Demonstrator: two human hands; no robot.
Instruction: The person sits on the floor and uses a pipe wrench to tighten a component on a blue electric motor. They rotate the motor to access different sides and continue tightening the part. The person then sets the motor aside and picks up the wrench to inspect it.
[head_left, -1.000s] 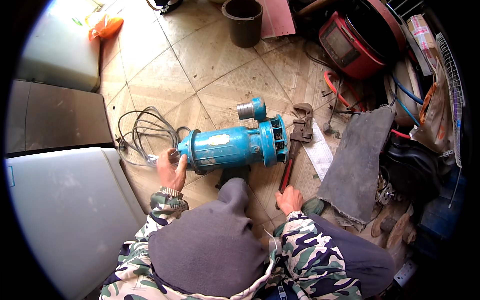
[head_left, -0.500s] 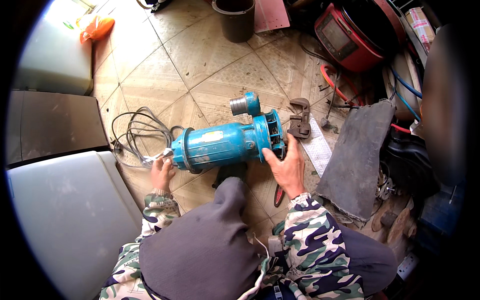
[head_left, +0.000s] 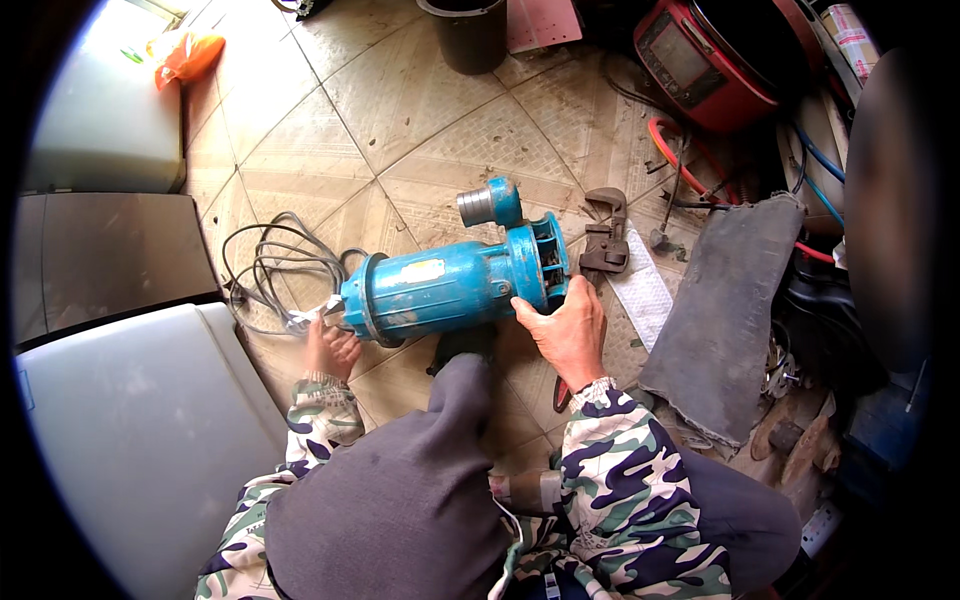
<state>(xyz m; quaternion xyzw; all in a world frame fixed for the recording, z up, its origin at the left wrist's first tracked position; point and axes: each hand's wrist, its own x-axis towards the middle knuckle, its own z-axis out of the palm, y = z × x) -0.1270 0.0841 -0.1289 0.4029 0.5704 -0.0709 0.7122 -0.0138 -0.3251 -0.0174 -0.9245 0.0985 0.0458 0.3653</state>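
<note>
Beige floor tiles (head_left: 440,140), smeared with dirt and washed out by glare toward the upper left. Across the middle, lying on its side on the tiles: a blue pump (head_left: 450,283), cylindrical, with a pale label, its ribbed metal outlet (head_left: 476,208) pointing left and its slotted end to the right. At that slotted end, the right hand (head_left: 572,330), clasping the near edge of the flange, thumb and forefinger wide apart on either side. By the opposite end, the left hand (head_left: 332,350), fingers curled narrow and somewhat blurred, just beside a white piece (head_left: 303,317) near the loops of dark cable (head_left: 275,262); cannot tell whether closed on anything. Just right of the pump, a rusty-headed pipe wrench (head_left: 606,240), red handle partly hidden behind the right hand. Beside the wrench, a white sheet (head_left: 645,295), then a grey mat (head_left: 725,320). Farther off, a dark bucket (head_left: 470,42) and a red appliance (head_left: 690,65).
</note>
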